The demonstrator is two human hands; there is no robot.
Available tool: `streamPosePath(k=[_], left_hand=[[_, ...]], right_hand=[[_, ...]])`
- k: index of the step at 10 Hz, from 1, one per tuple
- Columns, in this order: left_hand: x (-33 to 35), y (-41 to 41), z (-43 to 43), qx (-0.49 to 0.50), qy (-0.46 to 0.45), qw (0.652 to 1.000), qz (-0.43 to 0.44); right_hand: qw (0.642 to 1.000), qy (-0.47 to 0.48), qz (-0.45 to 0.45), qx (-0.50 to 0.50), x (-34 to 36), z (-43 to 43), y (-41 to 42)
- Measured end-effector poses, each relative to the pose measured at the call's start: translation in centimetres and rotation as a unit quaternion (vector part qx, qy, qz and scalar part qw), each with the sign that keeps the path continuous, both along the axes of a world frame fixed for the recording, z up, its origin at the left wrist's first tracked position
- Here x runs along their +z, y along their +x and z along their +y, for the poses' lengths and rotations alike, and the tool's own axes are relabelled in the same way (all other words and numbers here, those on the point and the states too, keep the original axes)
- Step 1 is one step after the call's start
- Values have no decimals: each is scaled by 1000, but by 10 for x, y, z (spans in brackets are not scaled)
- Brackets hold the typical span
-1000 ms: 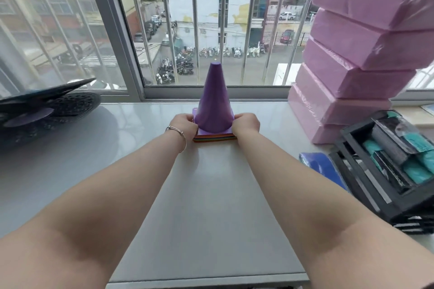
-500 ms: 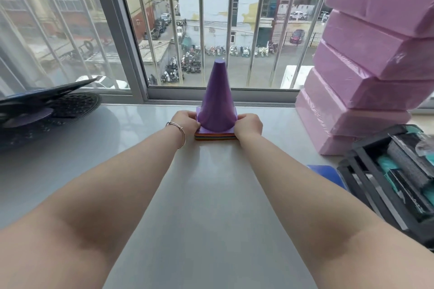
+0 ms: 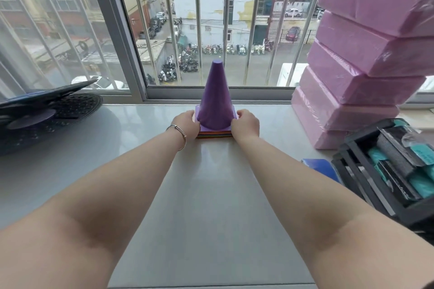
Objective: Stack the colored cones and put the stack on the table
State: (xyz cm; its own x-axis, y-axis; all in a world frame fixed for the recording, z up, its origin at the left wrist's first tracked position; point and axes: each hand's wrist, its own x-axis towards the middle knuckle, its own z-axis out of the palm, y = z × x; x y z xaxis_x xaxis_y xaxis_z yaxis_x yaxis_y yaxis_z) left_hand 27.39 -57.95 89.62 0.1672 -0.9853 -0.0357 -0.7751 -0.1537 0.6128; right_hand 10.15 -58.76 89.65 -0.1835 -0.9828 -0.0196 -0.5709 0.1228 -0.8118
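A stack of colored cones [image 3: 215, 101] stands upright on the pale grey table [image 3: 211, 195], close to the window. The top cone is purple, and under its square base I see the edges of several other bases in different colours. My left hand [image 3: 186, 123] grips the left side of the bases, with a thin bracelet on its wrist. On the right side of the bases rests my right hand [image 3: 246, 123], its fingers curled around them. The cones below the purple one are hidden inside it.
A tall pile of pink wrapped blocks [image 3: 366, 54] rises at the right. A black crate [image 3: 387, 171] with teal and black packets sits at the right front, a blue item [image 3: 321, 168] beside it. A dark round object [image 3: 47, 112] lies far left. Window bars [image 3: 199, 23] stand behind the cones.
The cone stack and both hands have shifted slightly away from me towards the window. Both hands keep their hold on the bases.
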Motion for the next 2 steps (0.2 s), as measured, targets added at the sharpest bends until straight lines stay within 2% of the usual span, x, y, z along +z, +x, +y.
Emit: streamPosePath(k=[1, 2], left_hand=[[5, 5, 8, 17, -7, 990, -142], [17, 9, 21, 36, -21, 972, -233]], right_hand=[[993, -50, 108, 13, -3, 11, -3], [963, -109, 247, 20, 7, 27, -7]])
